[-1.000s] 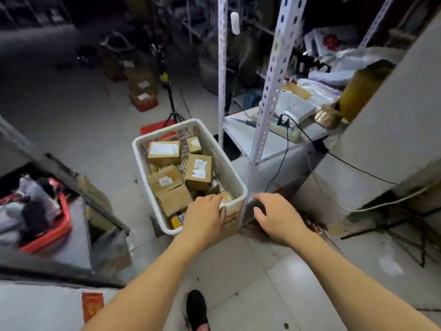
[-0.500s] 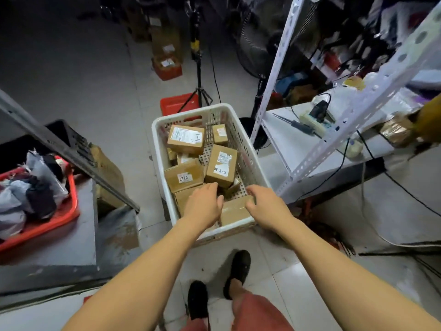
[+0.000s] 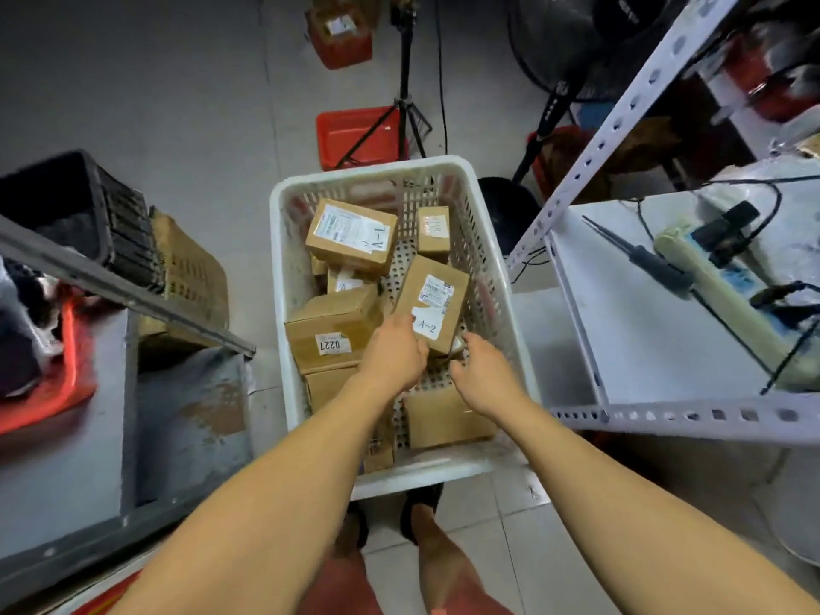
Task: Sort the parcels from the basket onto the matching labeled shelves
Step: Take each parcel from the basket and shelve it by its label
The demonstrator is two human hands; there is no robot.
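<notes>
A white plastic basket (image 3: 492, 277) stands on the floor in front of my feet, holding several brown cardboard parcels. One parcel labelled A-2 (image 3: 437, 299) lies tilted in the middle right of the basket. My left hand (image 3: 392, 355) grips its near left corner. My right hand (image 3: 481, 370) reaches under its near right corner, fingers curled; what they touch is hidden. A parcel labelled A-1 (image 3: 352, 235) lies at the back, and one marked 0227 (image 3: 330, 328) sits to the left.
A white metal shelf rack (image 3: 621, 330) stands to the right, with a power strip (image 3: 719, 295) and cables on it. A grey rack (image 3: 66, 437) with a red tray (image 3: 66, 379) is on the left. A tripod (image 3: 401, 104) and red bins (image 3: 355, 135) stand behind the basket.
Both hands moved from the basket's near rim into the basket and onto the A-2 parcel. The camera view tilted down over the basket.
</notes>
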